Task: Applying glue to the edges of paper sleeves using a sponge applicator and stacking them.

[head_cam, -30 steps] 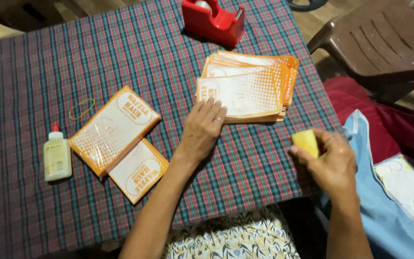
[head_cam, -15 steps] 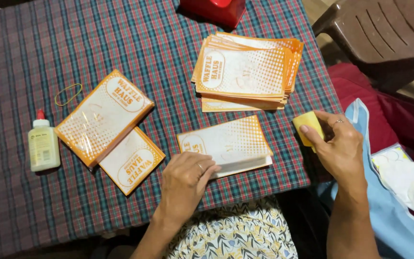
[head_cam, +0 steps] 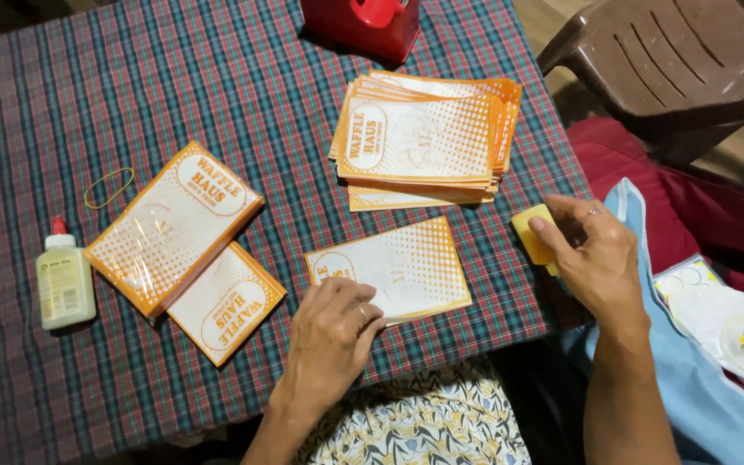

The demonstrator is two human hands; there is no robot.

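My left hand [head_cam: 331, 337] rests with fingers apart on the near left corner of a single flat orange-and-white paper bag [head_cam: 399, 265] lying on the checked tablecloth [head_cam: 217, 77]. My right hand [head_cam: 594, 257] hovers at the table's right edge, fingers closed around a small yellow block [head_cam: 532, 234]. Beyond the single bag lies a stack of the same orange bags [head_cam: 425, 140].
At the left sit two folded orange boxes [head_cam: 189, 243], a small white glue bottle with a red cap [head_cam: 64, 280] and a yellow rubber band [head_cam: 108, 187]. A red tape dispenser [head_cam: 363, 23] stands at the far edge. A brown plastic chair [head_cam: 682, 65] and light blue cloth [head_cam: 691, 370] are right.
My left hand drew one bag off the stack toward me and laid it flat near the table's front edge. My right hand kept hold of the yellow block.
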